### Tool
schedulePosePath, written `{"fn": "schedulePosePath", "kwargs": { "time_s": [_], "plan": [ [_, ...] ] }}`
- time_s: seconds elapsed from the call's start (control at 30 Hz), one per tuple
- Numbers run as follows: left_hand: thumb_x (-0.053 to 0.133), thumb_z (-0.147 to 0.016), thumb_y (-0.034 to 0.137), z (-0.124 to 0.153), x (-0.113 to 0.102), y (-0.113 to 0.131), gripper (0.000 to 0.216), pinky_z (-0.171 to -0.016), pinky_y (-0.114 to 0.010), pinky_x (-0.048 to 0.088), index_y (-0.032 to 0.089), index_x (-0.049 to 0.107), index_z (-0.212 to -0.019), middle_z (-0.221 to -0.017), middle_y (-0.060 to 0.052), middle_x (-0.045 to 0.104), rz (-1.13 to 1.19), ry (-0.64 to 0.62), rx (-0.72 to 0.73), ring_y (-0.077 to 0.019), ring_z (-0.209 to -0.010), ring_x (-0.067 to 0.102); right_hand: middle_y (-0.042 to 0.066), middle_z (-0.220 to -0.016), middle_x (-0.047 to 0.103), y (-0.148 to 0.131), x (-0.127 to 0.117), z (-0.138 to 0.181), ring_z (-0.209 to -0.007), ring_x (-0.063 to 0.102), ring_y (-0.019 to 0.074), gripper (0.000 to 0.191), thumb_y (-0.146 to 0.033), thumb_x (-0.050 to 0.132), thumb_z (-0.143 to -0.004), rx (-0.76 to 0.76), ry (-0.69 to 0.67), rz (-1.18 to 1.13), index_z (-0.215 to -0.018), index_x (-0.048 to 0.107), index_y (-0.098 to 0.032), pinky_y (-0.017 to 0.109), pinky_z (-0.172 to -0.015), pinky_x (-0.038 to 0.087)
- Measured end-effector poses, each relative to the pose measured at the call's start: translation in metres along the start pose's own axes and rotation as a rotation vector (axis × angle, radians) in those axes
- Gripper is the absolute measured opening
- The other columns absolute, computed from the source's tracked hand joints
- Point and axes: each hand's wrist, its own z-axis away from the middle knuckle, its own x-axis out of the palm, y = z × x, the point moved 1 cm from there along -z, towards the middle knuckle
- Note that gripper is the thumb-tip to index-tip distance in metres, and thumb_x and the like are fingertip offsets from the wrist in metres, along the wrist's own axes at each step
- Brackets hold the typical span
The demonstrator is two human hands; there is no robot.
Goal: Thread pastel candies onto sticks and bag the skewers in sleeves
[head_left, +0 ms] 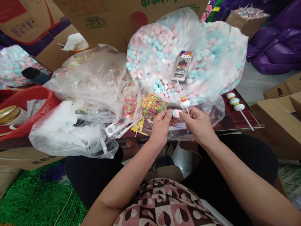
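Note:
Close to the table's front edge, my left hand (162,123) pinches a small blue and pink piece (176,113) that looks like one or two marshmallows. My right hand (197,121) is closed on a thin white candy stick (187,110), and its thumb tip touches the pink side of that piece. Threaded on the stick are a white marshmallow (185,104) and orange ring candy (183,98); the bare upper end points up and away. Just behind my hands lie loose ring candies (153,105) and an open bag of pink, blue and white marshmallows (162,40).
A loaded candy stick (239,106) lies at the table's right edge. On the marshmallow bag rests a small printed packet (182,66). Printed cards (118,126), a plastic bag of white material (63,131) and a red basket (48,97) are left. Cardboard boxes (277,125) stand right.

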Motion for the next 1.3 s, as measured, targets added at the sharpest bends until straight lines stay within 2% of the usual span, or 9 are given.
{"fn": "schedulePosePath", "kwargs": {
  "time_s": [0.17,0.33,0.47,0.57,0.7,0.83,1.03,1.2,1.3],
  "plan": [
    [0.078,-0.071,0.038,0.002,0.0,0.0,0.028,-0.062,-0.021,0.047,0.016,0.071,-0.086,-0.074,0.0,0.067,0.031,-0.122,0.015,-0.008,-0.065,0.059,-0.003,-0.065,0.057,0.002,0.0,0.0,-0.059,0.051,0.0104,0.023,-0.037,0.072,-0.075,-0.048,0.004,0.079,-0.077,0.059,-0.019,0.025,-0.058,0.041],
    [0.081,-0.065,0.028,-0.008,-0.006,0.011,0.024,-0.055,-0.02,0.045,0.015,0.07,-0.082,-0.07,0.001,0.068,0.075,0.023,-0.05,-0.0071,-0.057,0.059,-0.006,-0.057,0.046,-0.006,-0.004,0.006,-0.046,0.036,0.0081,0.028,-0.047,0.062,-0.085,0.003,-0.096,0.097,-0.09,0.064,-0.019,0.023,-0.045,0.029],
    [0.08,-0.068,0.027,-0.018,-0.02,0.026,0.022,-0.055,-0.02,0.047,0.013,0.068,-0.081,-0.068,0.001,0.066,0.152,0.133,-0.007,-0.0072,-0.056,0.06,-0.006,-0.048,0.044,-0.017,-0.009,0.018,-0.044,0.036,0.0089,0.033,-0.048,0.055,-0.091,0.034,-0.235,0.256,-0.096,0.068,-0.018,0.023,-0.043,0.026],
    [0.08,-0.07,0.026,-0.021,-0.031,0.034,0.022,-0.066,-0.022,0.051,0.013,0.067,-0.084,-0.074,-0.001,0.068,0.201,0.126,0.029,-0.0093,-0.066,0.065,-0.006,-0.044,0.044,-0.02,-0.006,0.028,-0.042,0.038,0.0098,0.036,-0.049,0.052,-0.092,0.023,-0.341,0.412,-0.095,0.071,-0.018,0.023,-0.044,0.03],
    [0.08,-0.071,0.028,-0.02,-0.038,0.038,0.025,-0.079,-0.028,0.054,0.014,0.067,-0.086,-0.084,-0.005,0.072,0.239,0.082,0.023,-0.0168,-0.086,0.07,-0.005,-0.044,0.043,-0.016,0.0,0.032,-0.042,0.041,0.0112,0.038,-0.048,0.05,-0.091,-0.034,-0.368,0.534,-0.094,0.074,-0.019,0.025,-0.046,0.033],
    [0.082,-0.068,0.031,-0.021,-0.04,0.034,0.029,-0.079,-0.029,0.054,0.015,0.067,-0.087,-0.082,-0.004,0.072,0.237,0.071,0.065,-0.0161,-0.083,0.07,-0.005,-0.044,0.043,-0.012,0.002,0.028,-0.041,0.04,0.0117,0.039,-0.045,0.048,-0.092,-0.042,-0.371,0.581,-0.097,0.075,-0.019,0.025,-0.044,0.032],
    [0.08,-0.069,0.033,-0.024,-0.047,0.032,0.026,-0.067,-0.022,0.049,0.018,0.069,-0.088,-0.075,0.003,0.068,-0.014,0.14,0.253,-0.0066,-0.062,0.059,-0.004,-0.043,0.043,-0.01,-0.002,0.027,-0.04,0.039,0.012,0.04,-0.049,0.05,-0.089,0.008,-0.38,0.563,-0.091,0.076,-0.019,0.024,-0.041,0.029],
    [0.073,-0.077,0.034,-0.019,-0.049,0.029,0.018,-0.076,-0.025,0.048,0.021,0.07,-0.089,-0.084,0.0,0.069,-0.331,0.137,0.401,-0.0111,-0.076,0.06,-0.005,-0.041,0.039,-0.013,-0.002,0.03,-0.038,0.035,0.0112,0.044,-0.057,0.055,-0.084,0.17,-0.351,0.478,-0.09,0.075,-0.018,0.024,-0.039,0.023],
    [0.071,-0.079,0.037,-0.017,-0.048,0.024,0.019,-0.078,-0.026,0.047,0.021,0.07,-0.09,-0.086,-0.001,0.069,-0.386,0.131,0.425,-0.0127,-0.08,0.061,-0.006,-0.039,0.036,-0.016,0.0,0.032,-0.037,0.033,0.0107,0.046,-0.057,0.055,-0.084,0.227,-0.309,0.422,-0.094,0.074,-0.017,0.024,-0.039,0.022]
  ]
}}
